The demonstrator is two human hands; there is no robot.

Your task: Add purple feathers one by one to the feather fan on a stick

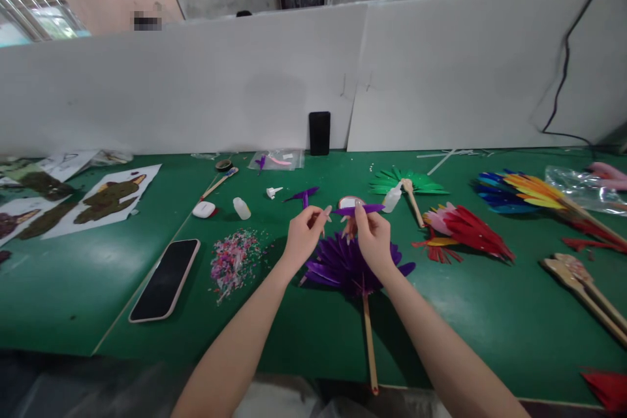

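Observation:
My right hand (pixel 373 235) pinches a purple feather (pixel 373 208), held level above a purple feather fan. My left hand (pixel 304 233) is closed, thumb and fingertips together by the feather's left end; what is between them, if anything, is too small to make out. The purple feather fan (pixel 330 268) lies below both hands, its wooden handle (pixel 369 343) pointing toward me. Just beyond my hands sits a small round white-topped item (pixel 350 201), partly hidden. Loose purple feathers (pixel 306 196) lie behind my left hand.
Pink and purple bits (pixel 234 264), a phone (pixel 166 281) and a small bottle (pixel 241 208) lie left. A green feather fan (pixel 431 183), glue bottle (pixel 392 198), red feathers (pixel 477 235) and wooden sticks (pixel 582 284) lie right. A white partition (pixel 196 91) closes the back.

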